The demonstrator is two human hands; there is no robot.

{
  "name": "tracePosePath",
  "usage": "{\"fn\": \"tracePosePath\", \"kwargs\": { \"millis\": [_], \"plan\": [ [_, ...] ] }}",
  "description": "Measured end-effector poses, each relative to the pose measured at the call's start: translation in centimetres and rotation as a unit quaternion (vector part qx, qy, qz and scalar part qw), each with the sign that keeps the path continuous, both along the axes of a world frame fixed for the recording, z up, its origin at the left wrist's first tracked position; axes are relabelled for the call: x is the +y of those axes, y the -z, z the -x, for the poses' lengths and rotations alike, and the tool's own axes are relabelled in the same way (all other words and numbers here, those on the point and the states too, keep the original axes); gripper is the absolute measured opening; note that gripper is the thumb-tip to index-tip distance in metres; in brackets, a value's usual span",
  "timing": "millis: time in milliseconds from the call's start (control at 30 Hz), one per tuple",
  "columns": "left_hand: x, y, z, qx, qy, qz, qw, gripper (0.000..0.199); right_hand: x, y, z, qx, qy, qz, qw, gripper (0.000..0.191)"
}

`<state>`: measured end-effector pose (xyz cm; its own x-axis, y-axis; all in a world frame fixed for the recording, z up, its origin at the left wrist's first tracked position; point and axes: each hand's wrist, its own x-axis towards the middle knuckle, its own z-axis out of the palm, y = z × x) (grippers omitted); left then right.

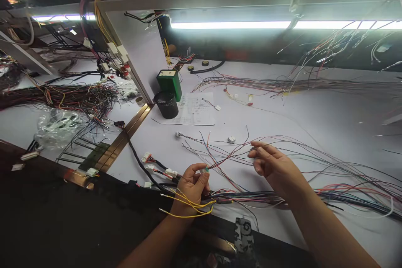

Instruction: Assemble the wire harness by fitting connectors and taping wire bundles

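My left hand (193,182) is closed around a small pale connector (204,170) with a bit of green on it, pinched between thumb and index finger. Thin red and dark wires (224,160) run from this connector to the right. To the right my right hand (273,165) has thumb and index finger together on a thin dark wire, whose end is hard to make out. Yellow wires (191,206) with metal terminals lie across my left wrist. White plugs on dark cables, one a white multi-pin connector (147,158), rest left of that hand.
A thick wire bundle (251,196) follows the front table edge. Behind are a loose white connector (231,139), a printed sheet (201,111), a black mesh cup (166,105) and a green box (171,83). Long wires (282,86) stretch along the back under a lit tube (230,25).
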<state>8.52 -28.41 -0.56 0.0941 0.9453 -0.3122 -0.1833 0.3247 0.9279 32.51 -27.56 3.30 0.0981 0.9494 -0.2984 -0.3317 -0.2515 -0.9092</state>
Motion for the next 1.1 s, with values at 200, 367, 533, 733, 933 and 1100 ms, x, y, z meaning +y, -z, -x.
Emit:
{"fn": "tracePosePath", "kwargs": {
  "millis": [200,367,533,733,933,1100],
  "plan": [
    [0.0,-0.2,0.0,0.006,0.017,0.002,1.0,0.042,0.3,0.0,1.2,-0.268,-0.026,-0.029,0.963,0.04],
    [0.0,-0.4,0.0,0.009,0.019,-0.006,1.0,0.04,1.0,-0.2,1.0,-0.378,-0.037,0.036,0.924,0.039],
    [-0.1,-0.6,0.1,0.009,0.036,-0.011,0.999,0.038,1.5,0.2,1.5,-0.174,-0.089,0.096,0.976,0.041],
    [-0.1,-0.5,0.0,-0.004,-0.004,0.006,1.0,0.043,0.3,0.6,1.9,0.026,-0.074,0.118,0.99,0.031],
    [0.1,-0.2,-0.5,-0.013,-0.039,0.015,0.999,0.048,-2.2,-0.3,2.7,0.177,0.024,0.162,0.97,0.016],
    [0.2,-0.3,-0.3,-0.021,-0.039,0.024,0.999,0.045,-2.4,0.1,1.0,0.259,0.229,0.104,0.932,0.018]
  ]
}}
